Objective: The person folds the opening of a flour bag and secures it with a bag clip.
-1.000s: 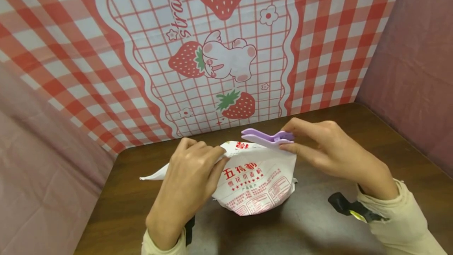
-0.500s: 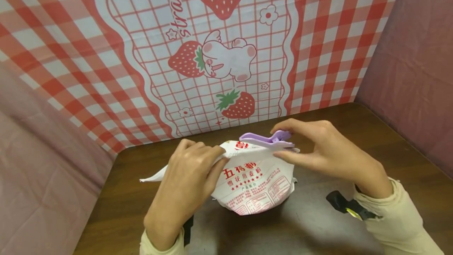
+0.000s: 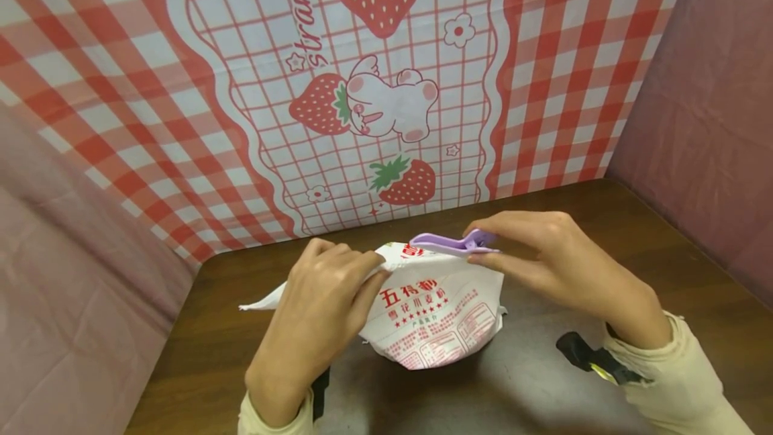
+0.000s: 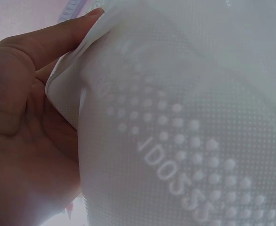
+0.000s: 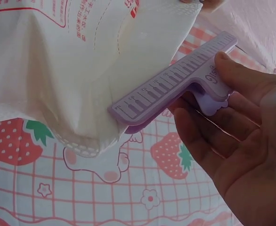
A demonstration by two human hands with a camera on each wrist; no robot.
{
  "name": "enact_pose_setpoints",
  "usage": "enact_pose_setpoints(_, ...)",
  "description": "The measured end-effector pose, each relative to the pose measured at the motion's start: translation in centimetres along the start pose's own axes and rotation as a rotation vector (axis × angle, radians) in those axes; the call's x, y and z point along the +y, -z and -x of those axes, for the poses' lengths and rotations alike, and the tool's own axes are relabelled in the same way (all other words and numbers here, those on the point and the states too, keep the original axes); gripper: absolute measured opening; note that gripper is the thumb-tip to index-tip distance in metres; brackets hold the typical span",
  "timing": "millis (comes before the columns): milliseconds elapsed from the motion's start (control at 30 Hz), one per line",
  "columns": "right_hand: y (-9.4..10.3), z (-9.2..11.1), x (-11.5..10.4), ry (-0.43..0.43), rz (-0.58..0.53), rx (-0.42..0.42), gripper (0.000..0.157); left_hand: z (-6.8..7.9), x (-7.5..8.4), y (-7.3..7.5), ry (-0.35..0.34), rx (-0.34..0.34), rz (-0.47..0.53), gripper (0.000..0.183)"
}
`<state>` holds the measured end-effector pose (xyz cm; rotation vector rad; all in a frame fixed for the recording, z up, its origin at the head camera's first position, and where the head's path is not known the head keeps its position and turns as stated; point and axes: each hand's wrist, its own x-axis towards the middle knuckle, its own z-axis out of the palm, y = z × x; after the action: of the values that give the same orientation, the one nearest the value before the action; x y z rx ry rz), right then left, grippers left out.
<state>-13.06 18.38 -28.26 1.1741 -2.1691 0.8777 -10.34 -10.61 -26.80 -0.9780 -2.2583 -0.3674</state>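
My left hand (image 3: 320, 314) grips the upper edge of a white flour bag (image 3: 435, 321) with red print; in the left wrist view, the thumb presses on the white woven bag (image 4: 185, 117). With thumb and fingers my right hand (image 3: 561, 267) holds a purple sealing clip (image 3: 447, 244) by its handle end, at the bag's top edge on the right. Seen from the right wrist, the clip (image 5: 175, 77), marked with piano keys, lies along and over the bag's edge (image 5: 95, 70). Whether both its arms have the bag between them cannot be made out.
A dark wooden table (image 3: 187, 354) lies underneath. Behind it hangs a red checked cloth (image 3: 555, 72) with strawberries, and pink cloths (image 3: 712, 119) hang at the sides. A white bag corner (image 3: 262, 299) sticks out left of the left hand.
The clip has moved slightly left and down onto the bag's top edge with my right hand. Its arms, plainly apart a second ago, now look closer together. The left hand keeps its grip.
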Motion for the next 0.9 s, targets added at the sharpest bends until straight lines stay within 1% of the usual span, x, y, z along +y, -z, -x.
enact_pose_setpoints(67,0.0,0.1,0.0,0.008,-0.004,-0.001,0.025,0.0,0.0,0.0,0.000,0.001,0.001,0.005)
enact_pose_setpoints(167,-0.1,0.1,-0.1,0.071,-0.014,0.020,0.022,0.1,0.0,-0.1,-0.003,0.002,0.004,0.006)
enact_pose_setpoints(300,-0.6,-0.1,-0.3,0.175,0.022,0.045,0.033,0.0,0.0,-0.1,-0.008,0.006,0.004,0.006)
enact_pose_setpoints(367,-0.9,-0.1,-0.5,0.204,0.065,0.057,0.037,0.0,0.0,-0.1,-0.009,0.009,0.003,0.005)
enact_pose_setpoints(433,-1.1,-0.2,-0.7,0.212,0.097,0.065,0.040,0.0,0.0,-0.1,-0.010,0.012,0.001,0.004)
enact_pose_setpoints(567,-1.3,-0.1,-0.9,0.212,0.128,0.071,0.041,0.0,0.0,-0.1,-0.016,0.016,-0.002,0.005)
enact_pose_setpoints(700,-1.3,-0.1,-1.1,0.205,0.130,0.048,0.039,0.0,0.0,-0.1,-0.019,0.019,-0.003,0.008)
enact_pose_setpoints(900,-1.1,0.0,-1.3,0.187,0.146,0.025,0.042,0.0,0.1,-0.2,-0.021,0.017,-0.003,0.009)
